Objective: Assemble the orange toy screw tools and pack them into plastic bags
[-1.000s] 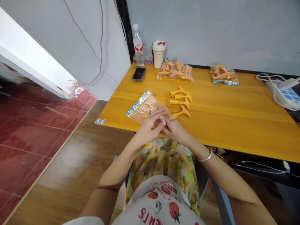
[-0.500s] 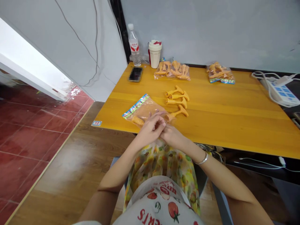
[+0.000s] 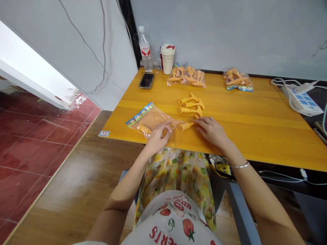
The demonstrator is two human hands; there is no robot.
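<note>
A clear plastic bag (image 3: 158, 117) with a colourful printed top strip lies flat near the table's front edge. Inside it, at its lower left, is one orange plastic piece (image 3: 144, 129). My left hand (image 3: 159, 136) rests on the bag's near side, thumb and fingers closed on the film. To the right, my right hand (image 3: 211, 132) has its fingers round the crosspiece of an orange T-shaped handle (image 3: 186, 126), partly hiding it. Its shaft points left toward the bag. Just beyond lie three similar orange T-shaped handles (image 3: 190, 104) in a group.
Filled bags of orange handles (image 3: 186, 75) lie at the back, with another filled bag (image 3: 237, 80) farther right. A phone (image 3: 147, 81), a water bottle (image 3: 145, 49) and a white cup (image 3: 168, 59) stand at the back left. A power strip (image 3: 302, 100) with cables sits far right.
My hands were together over the bag's right end and are now apart. The right has moved right onto the T-shaped handle; the left and the bag have shifted slightly left.
</note>
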